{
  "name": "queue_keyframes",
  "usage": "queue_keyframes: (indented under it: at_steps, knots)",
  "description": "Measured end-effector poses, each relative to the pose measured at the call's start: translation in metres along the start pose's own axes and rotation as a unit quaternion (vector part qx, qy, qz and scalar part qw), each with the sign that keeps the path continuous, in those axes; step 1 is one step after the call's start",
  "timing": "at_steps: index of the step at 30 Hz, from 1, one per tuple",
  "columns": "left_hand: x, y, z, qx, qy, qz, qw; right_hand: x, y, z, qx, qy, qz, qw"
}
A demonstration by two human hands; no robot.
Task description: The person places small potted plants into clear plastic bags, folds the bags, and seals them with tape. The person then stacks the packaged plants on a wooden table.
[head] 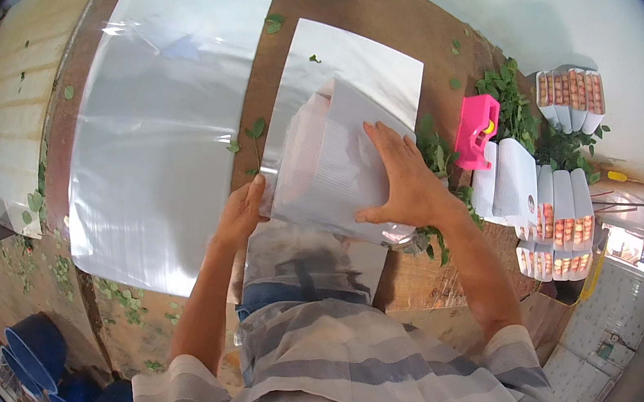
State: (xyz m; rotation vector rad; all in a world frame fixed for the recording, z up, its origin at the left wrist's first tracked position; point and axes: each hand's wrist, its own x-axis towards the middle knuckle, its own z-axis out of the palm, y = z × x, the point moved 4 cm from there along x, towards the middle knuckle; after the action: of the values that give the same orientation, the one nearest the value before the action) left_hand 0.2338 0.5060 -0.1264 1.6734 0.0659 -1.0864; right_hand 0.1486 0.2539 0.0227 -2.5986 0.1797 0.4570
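A bundle wrapped in white corrugated sheet [324, 170] lies at an angle in front of me, with something pale pink showing faintly through its left side. My left hand [242, 211] pinches clear plastic film at the bundle's lower left edge, thumb on top. Across its right face, my right hand [408, 179] holds the bundle with thumb and fingers spread wide. Beneath it is a shiny sheet of plastic film [362, 47]. What the wrap holds is mostly hidden.
A large stack of clear plastic sheets [159, 137] covers the table's left. To the right are a pink tape dispenser [469, 134], white corrugated wraps [511, 183], leafy stems [509, 104] and wrapped flower bundles [570, 212]. More bundles [570, 98] stand by the wall. Blue buckets [39, 351] are lower left.
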Motion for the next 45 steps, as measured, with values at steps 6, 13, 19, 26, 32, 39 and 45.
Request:
queue_keyframes:
  at_steps: [6,13,19,26,32,39,45]
  knots:
    - [0.084,0.043,0.015,0.259,0.079,0.172,0.947,-0.024,-0.023,0.044,-0.069,0.024,0.002,0.997]
    - [0.160,0.120,0.044,0.293,0.037,0.221,0.929,-0.028,-0.028,0.047,0.002,0.049,0.018,0.999]
    - [0.192,0.165,0.081,0.046,-0.093,0.177,0.979,-0.028,-0.022,0.041,0.054,0.060,0.015,0.997]
    - [0.078,0.173,0.057,-0.063,-0.181,0.274,0.942,-0.032,-0.018,0.020,0.046,0.118,0.001,0.992]
    - [0.014,0.185,0.044,0.106,-0.194,0.299,0.928,0.005,-0.019,-0.076,-0.089,0.311,-0.087,0.942]
    - [-0.004,0.173,0.032,0.151,-0.183,0.378,0.895,0.015,-0.013,-0.044,-0.071,0.134,-0.120,0.981]
    - [-0.026,0.117,0.002,0.006,0.022,0.253,0.967,-0.017,-0.040,0.016,-0.102,0.271,-0.152,0.945]
